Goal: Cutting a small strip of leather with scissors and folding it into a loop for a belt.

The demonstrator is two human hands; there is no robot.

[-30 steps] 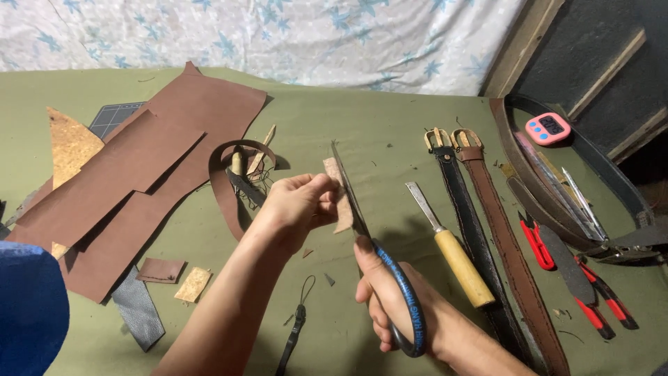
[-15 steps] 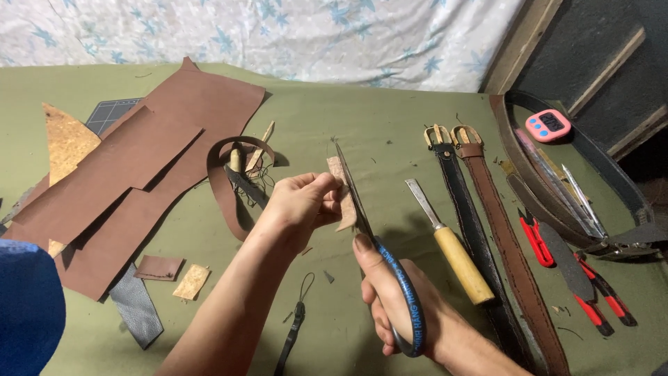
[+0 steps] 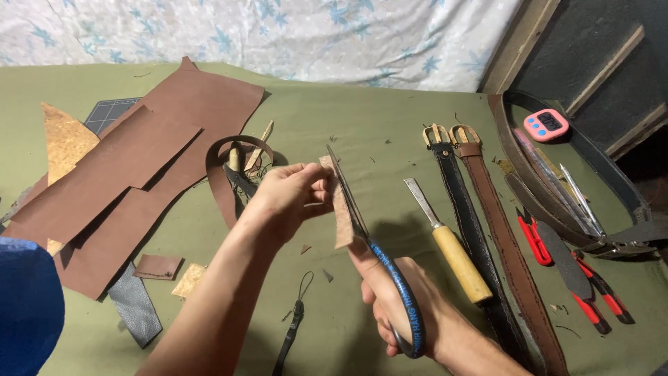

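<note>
On an olive-green bench strewn with brown leather: left hand pinching a small tan leather piece, right hand closing blue-handled scissors midway along it, cut apparently unfinished

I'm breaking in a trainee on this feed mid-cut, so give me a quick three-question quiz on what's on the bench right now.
1. True or false: the right hand grips blue-handled scissors.
2. What does the left hand pinch against the scissor blades?
A. a tan leather strip
B. a belt buckle
C. a red cutter
3. Fill in: the chisel with the yellow wooden handle lies on the green cloth just left of two ____ with brass buckles.

Key
1. True.
2. A: the tan leather strip stands upright at the blades.
3. Belts: the black belt and the brown belt lie side by side.
</note>
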